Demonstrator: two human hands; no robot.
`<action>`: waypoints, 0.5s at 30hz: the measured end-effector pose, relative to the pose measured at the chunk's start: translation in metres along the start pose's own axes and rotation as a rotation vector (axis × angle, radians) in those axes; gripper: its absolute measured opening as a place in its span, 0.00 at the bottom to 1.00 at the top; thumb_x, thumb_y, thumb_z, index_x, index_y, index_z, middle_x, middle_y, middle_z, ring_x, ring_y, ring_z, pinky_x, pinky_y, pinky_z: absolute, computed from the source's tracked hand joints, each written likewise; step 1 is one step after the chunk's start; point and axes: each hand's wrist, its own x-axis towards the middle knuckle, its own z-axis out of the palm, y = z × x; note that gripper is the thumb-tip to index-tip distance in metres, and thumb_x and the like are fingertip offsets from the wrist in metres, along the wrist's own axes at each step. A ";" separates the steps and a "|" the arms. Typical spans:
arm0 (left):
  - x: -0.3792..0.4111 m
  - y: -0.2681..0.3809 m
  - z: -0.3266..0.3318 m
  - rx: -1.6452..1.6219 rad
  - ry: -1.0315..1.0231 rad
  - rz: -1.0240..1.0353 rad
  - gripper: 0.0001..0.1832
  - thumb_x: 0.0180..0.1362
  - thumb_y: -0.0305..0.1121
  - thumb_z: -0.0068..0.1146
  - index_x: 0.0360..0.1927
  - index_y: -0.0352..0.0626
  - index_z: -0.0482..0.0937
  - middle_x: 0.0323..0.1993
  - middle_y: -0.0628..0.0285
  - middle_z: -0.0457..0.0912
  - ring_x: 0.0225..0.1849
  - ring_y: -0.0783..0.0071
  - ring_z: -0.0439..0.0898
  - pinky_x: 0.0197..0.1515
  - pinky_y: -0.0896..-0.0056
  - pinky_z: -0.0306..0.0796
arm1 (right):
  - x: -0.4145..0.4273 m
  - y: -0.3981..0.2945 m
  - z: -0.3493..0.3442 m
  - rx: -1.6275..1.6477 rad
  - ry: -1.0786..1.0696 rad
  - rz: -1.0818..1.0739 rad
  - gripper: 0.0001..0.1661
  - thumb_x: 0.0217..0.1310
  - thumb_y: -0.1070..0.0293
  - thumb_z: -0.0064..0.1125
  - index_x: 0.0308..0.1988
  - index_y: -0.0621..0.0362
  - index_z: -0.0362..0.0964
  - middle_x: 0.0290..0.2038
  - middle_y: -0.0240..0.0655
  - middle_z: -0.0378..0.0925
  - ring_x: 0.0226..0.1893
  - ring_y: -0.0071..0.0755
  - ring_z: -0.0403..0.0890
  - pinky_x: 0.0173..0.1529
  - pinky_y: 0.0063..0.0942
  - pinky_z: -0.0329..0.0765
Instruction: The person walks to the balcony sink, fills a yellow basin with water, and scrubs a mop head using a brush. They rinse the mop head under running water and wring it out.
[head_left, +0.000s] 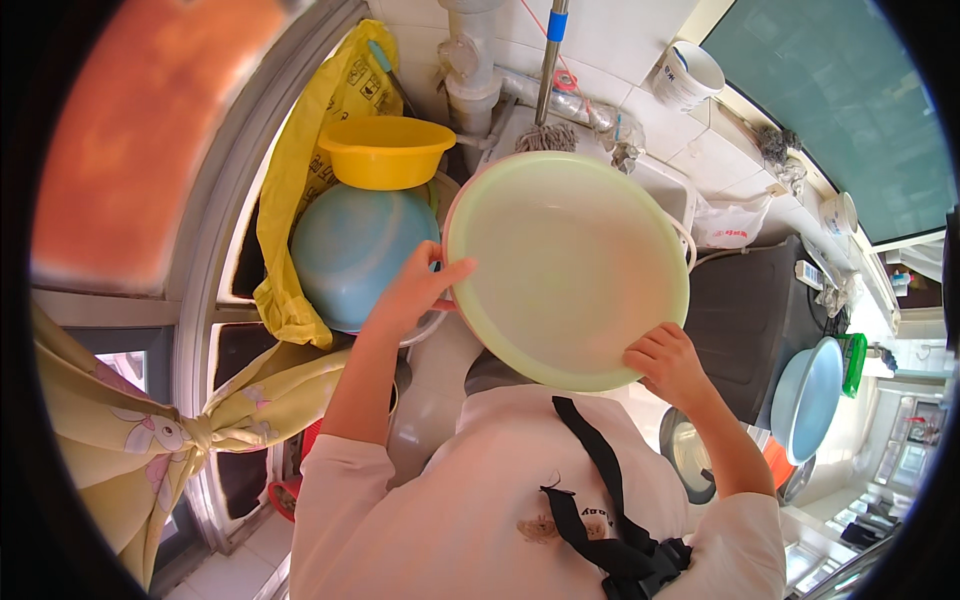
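Note:
Held up in front of me is a large round pale green plastic basin (562, 262), its hollow side towards me. My left hand (424, 285) grips its left rim, thumb on the inner side. The lower right rim is in my right hand (667, 364), fingers curled over the edge. Just left of the basin, close to my left hand, a blue basin (356, 255) rests upside down. On top of that sits a yellow plastic basin (388, 154). Part of the mop sink (667, 187) behind is hidden by the basin I hold.
A mop (547, 135) leans in the sink near a drain pipe (471, 75). A yellow plastic bag (300, 247) hangs on the left above a tied curtain (187, 431). At right are a dark grey appliance (739, 330) and a light blue basin (810, 401).

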 end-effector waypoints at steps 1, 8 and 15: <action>0.011 0.006 -0.010 -0.027 -0.046 0.003 0.35 0.55 0.51 0.61 0.57 0.37 0.65 0.49 0.55 0.72 0.49 0.62 0.77 0.46 0.58 0.77 | 0.001 -0.001 -0.005 0.024 -0.005 0.040 0.16 0.33 0.79 0.62 0.29 0.51 0.71 0.29 0.24 0.76 0.36 0.32 0.75 0.47 0.33 0.71; 0.126 0.036 -0.111 -0.426 0.835 0.093 0.45 0.49 0.59 0.66 0.57 0.30 0.63 0.49 0.53 0.68 0.42 0.63 0.75 0.36 0.57 0.80 | -0.003 -0.003 -0.047 0.535 0.139 0.502 0.11 0.43 0.81 0.66 0.30 0.56 0.75 0.27 0.31 0.75 0.30 0.32 0.77 0.39 0.28 0.72; 0.204 0.016 -0.191 -0.256 0.851 -0.011 0.35 0.51 0.45 0.67 0.53 0.28 0.67 0.51 0.51 0.65 0.47 0.58 0.71 0.41 0.59 0.83 | -0.043 0.032 -0.051 1.110 0.813 0.824 0.18 0.58 0.72 0.65 0.49 0.62 0.74 0.42 0.37 0.80 0.43 0.28 0.79 0.51 0.29 0.75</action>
